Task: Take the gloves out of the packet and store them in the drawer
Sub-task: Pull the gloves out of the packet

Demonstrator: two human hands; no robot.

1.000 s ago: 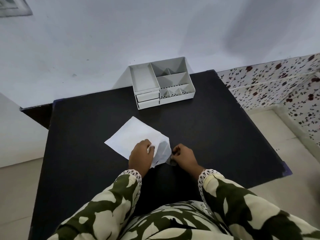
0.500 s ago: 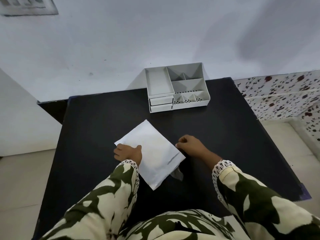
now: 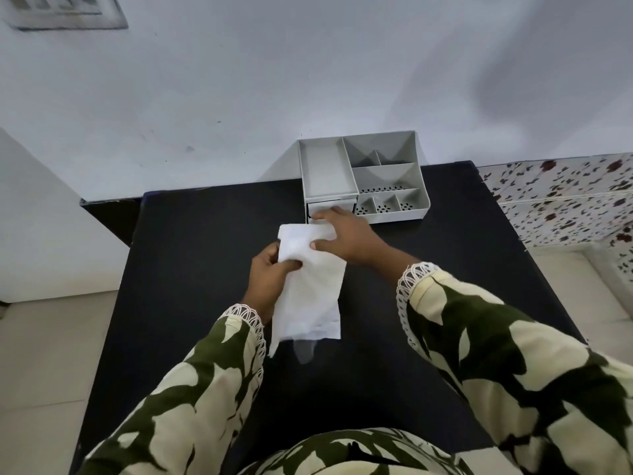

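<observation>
A person in green-and-cream leaf-print sleeves [image 3: 507, 341] with lace cuffs is holding a white packet [image 3: 310, 286] up over a black table [image 3: 191, 255]. The left hand [image 3: 270, 272] is gripping the packet's left edge near its upper end, thumb lying across the front and the other fingers curled behind the paper. The right hand [image 3: 346, 240] is pinching the packet's top right corner, thumb pressing on the front face while the fingers are stretching over the far edge (their tips are lying just in front of the organizer's drawer, and whether they are touching it cannot be told). The packet is hanging lengthwise toward the person, its lower end creased, with a small translucent grey flap [image 3: 305, 351] sticking out below it. No gloves are showing outside the packet.

A grey desk organizer [image 3: 390, 180] is standing at the far edge of the table against a pale wall [image 3: 308, 63]. It is carrying one long open tray on its left and several smaller compartments on its right, some with perforated floors. Its small drawer [image 3: 332, 202] is sitting under the long tray, mostly hidden by the right hand. A floral-patterned tiled surface [image 3: 561, 193] is lying beyond the table's right side.
</observation>
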